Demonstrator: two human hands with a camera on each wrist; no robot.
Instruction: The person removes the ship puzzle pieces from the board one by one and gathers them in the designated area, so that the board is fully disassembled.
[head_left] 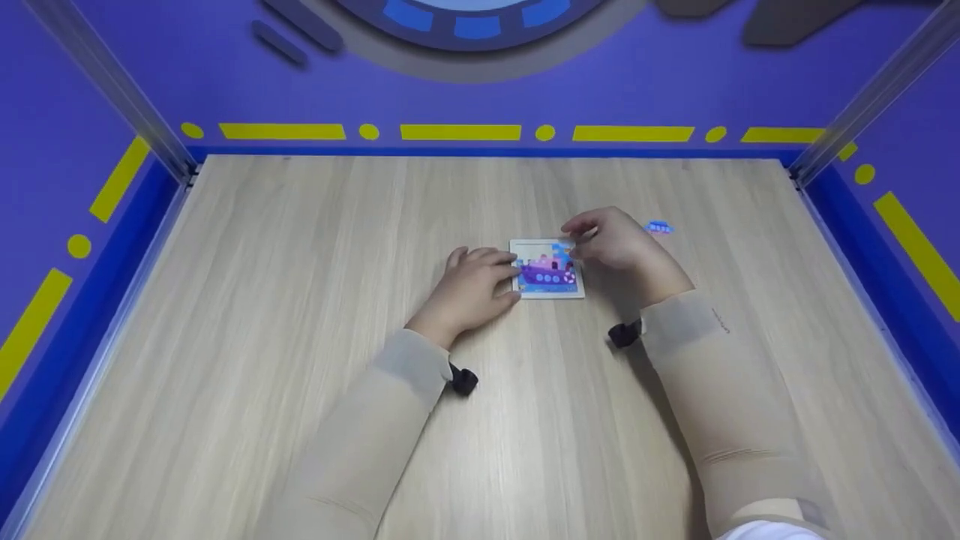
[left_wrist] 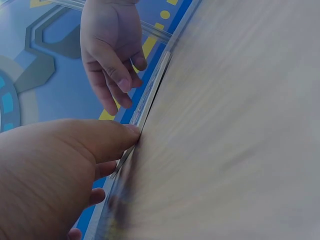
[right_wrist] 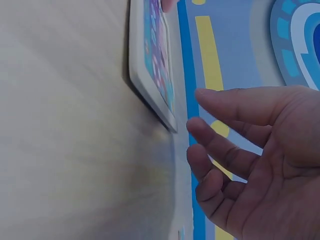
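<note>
A small square picture puzzle board (head_left: 551, 289) with a pale frame shows a pink and purple ship on blue water. Bare pale backing shows at the picture's upper left. My left hand (head_left: 472, 289) holds the board's left side, thumb at the near corner and fingertips along the edge. Over the far right corner hovers my right hand (head_left: 619, 240), fingers loosely bent. In the right wrist view, a gap separates that right hand (right_wrist: 250, 155) from the board (right_wrist: 150, 65), with nothing between thumb and fingers. A small blue and pink puzzle piece (head_left: 658, 226) lies beyond the right hand.
The work surface is a light wood-grain table (head_left: 322, 247). Blue-purple panels with yellow dashes (head_left: 460, 133) stand along its back and sides, with metal posts at the far corners. A small black wrist camera (head_left: 463, 381) sticks out beside the left sleeve, another (head_left: 624, 334) beside the right.
</note>
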